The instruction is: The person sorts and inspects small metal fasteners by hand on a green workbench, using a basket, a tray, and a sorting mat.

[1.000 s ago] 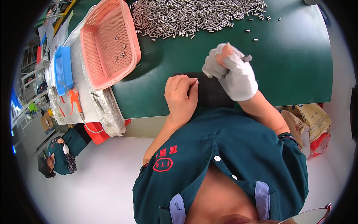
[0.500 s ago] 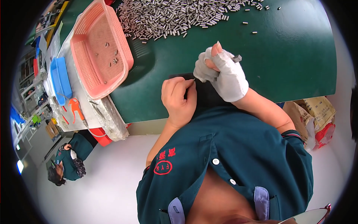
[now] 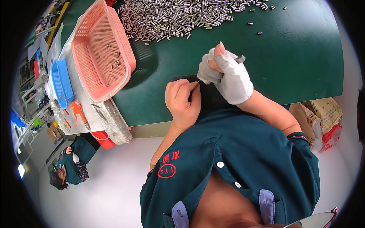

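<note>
My left hand (image 3: 183, 99) is bare and closed in a pinch near the table's front edge. Something tiny shows at its thumb and finger tips, too small to make out. Just to the right, my right hand (image 3: 229, 74) wears a white glove with its fingertips bare. It is wrapped round a grey square bar (image 3: 240, 59), whose end sticks out beside the thumb; the rest is mostly hidden in the fist. Below both hands lies a dark flat pad (image 3: 209, 97). The two hands are close together over it.
A large heap of short metal pins (image 3: 175, 19) covers the far table (image 3: 296, 64). To the left stand a pink mesh basket (image 3: 102, 76) with a few pins, a blue basket (image 3: 62, 81) and an orange air gun (image 3: 77, 110). Bags (image 3: 319, 117) lie right; another person (image 3: 72, 167) sits far left.
</note>
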Demonstrator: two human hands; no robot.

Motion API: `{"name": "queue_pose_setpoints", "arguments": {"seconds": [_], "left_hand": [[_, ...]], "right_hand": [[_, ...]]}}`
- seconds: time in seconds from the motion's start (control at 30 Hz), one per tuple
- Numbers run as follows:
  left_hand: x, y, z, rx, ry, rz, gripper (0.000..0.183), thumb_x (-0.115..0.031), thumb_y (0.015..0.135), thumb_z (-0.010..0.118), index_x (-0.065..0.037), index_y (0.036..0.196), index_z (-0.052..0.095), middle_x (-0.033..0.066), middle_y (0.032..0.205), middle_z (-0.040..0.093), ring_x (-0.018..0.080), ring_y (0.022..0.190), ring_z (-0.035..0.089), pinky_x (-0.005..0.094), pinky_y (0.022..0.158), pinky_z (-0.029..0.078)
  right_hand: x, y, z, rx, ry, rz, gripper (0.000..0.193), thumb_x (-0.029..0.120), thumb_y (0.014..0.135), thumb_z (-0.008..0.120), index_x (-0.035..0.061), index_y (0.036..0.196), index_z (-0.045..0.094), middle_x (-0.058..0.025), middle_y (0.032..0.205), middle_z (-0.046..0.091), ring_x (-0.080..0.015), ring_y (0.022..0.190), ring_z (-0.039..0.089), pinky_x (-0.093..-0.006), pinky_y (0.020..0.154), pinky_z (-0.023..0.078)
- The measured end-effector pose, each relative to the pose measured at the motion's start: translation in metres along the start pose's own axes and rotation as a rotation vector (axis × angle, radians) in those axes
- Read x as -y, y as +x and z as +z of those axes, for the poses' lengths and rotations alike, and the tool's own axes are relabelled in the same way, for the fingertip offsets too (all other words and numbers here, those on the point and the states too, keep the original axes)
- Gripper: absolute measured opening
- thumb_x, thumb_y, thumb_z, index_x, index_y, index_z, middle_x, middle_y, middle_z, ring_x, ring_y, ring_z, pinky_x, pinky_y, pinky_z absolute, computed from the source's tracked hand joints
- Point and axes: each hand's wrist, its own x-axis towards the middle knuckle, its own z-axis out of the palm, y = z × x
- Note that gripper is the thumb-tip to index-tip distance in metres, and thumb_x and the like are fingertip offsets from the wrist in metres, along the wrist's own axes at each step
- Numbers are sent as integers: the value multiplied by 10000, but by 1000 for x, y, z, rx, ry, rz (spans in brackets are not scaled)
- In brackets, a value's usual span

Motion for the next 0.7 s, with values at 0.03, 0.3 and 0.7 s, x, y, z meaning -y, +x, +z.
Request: {"name": "queue_pose_setpoints", "arguments": {"seconds": [0.03,0.3,0.7], "left_hand": [[0,0,0,2,0,-3,198,78,630,698,-35,778,631,71,796,568,244,689,526,327,602,422],[0,0,0,8,2,-6,196,78,630,696,-33,778,632,72,794,572,246,689,529,329,610,425],[-2,0,-4,63,-20,-46,176,102,649,658,-9,775,605,85,817,606,249,742,549,317,674,446]], "right_hand": [[0,0,0,-1,0,-1,502,403,974,497,119,591,340,12,535,325,-119,521,294,-276,524,266],[-4,2,-1,5,-41,26,488,433,958,521,118,616,371,28,550,353,-97,526,298,-261,514,279],[-13,-5,19,-118,-166,-23,354,342,952,573,77,722,525,66,623,409,-43,577,331,-220,512,292]]}}
